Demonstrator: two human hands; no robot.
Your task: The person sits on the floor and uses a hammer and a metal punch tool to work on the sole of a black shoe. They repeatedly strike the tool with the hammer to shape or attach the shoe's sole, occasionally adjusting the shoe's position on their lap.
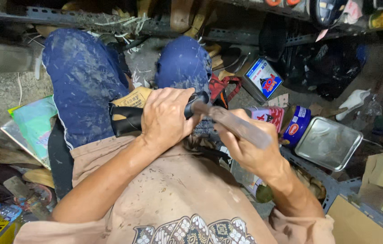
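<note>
Head view, nearest first: the left hand (166, 118) clamps a black shoe (130, 118) over the lap, while the right hand (245, 147) grips a worn flat tool (232, 122) (blurred) whose tip meets the shoe. Beyond the knees lie a blue tin (296, 125) and a metal tray (328, 143).

Counting outward from the square metal tray (328, 143): there is one such tray. Touching its left edge stand two round tins, one blue (296, 125) and, just beyond it, one red and white (269, 116). Above the tray and further left leans one rectangular can (263, 78). Well left of the tray, two hands work: the left hand (166, 118) and the right hand (245, 147). Two blue-trousered knees (183, 63) rise beyond them.
</note>
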